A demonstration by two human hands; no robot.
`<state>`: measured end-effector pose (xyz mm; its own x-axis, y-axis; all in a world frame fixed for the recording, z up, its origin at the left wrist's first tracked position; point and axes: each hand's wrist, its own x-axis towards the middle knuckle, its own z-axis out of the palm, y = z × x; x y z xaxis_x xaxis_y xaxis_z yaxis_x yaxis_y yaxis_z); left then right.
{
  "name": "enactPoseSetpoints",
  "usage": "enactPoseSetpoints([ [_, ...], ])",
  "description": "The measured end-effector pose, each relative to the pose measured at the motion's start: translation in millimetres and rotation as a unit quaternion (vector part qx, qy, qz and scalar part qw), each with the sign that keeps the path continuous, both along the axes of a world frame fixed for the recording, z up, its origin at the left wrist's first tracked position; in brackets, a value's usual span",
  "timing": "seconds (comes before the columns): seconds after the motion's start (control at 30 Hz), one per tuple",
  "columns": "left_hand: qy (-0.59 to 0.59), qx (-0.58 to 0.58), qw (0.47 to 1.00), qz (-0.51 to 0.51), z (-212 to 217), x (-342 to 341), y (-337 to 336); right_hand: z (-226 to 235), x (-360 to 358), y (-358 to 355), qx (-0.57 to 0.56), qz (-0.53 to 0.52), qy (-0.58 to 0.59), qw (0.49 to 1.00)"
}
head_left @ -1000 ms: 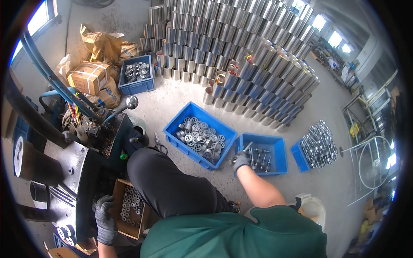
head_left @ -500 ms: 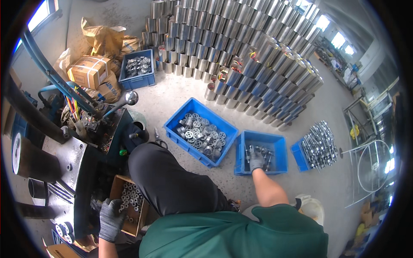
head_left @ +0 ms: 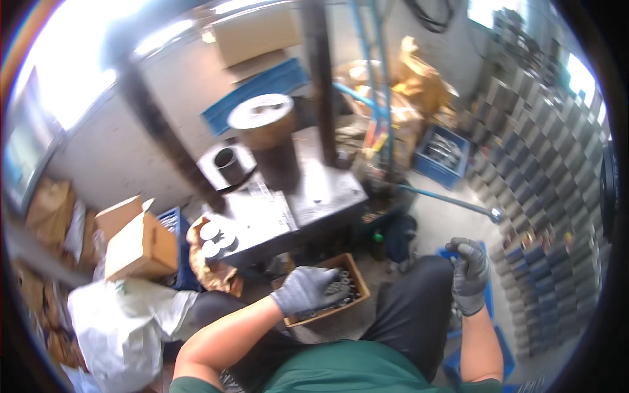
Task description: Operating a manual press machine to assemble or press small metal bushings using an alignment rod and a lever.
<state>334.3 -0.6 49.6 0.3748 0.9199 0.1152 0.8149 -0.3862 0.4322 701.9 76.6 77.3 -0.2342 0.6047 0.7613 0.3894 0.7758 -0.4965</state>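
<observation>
Left hand (head_left: 306, 289), knit-gloved, fingers bunched over metal rings (head_left: 350, 290) in cardboard box (head_left: 334, 310); right hand (head_left: 470, 275) half-curled; can't tell either grip from here.

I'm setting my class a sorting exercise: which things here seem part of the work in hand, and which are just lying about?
Likely part of the work:
left hand, over the cardboard box
small metal rings inside it
right hand, near a blue bin; its grip is unclear

Apparently just lying about:
white sack
open carton
crumpled brown paper
</observation>
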Motion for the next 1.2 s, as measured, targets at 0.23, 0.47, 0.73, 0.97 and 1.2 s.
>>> enactPoseSetpoints([
  [0.23, -0.011, 0.091, 0.984, 0.156, -4, -59, 22, 59, -159, 76, 0.084, 0.243, -0.148, 0.955],
  [0.47, 0.104, 0.079, 0.95, 0.285, 4, -108, 38, -10, -252, 139, -0.066, 0.16, -0.243, 0.954],
  [0.73, 0.173, 0.034, 0.942, 0.287, -14, -116, 47, -66, -279, 160, -0.105, 0.128, -0.287, 0.944],
  [0.97, 0.084, 0.144, 0.962, 0.215, -9, -113, 34, -68, -292, 162, -0.148, 0.102, -0.331, 0.926],
  [1.2, -0.213, 0.279, 0.89, 0.292, 28, -136, 26, -64, -289, 157, -0.129, 0.052, -0.342, 0.929],
])
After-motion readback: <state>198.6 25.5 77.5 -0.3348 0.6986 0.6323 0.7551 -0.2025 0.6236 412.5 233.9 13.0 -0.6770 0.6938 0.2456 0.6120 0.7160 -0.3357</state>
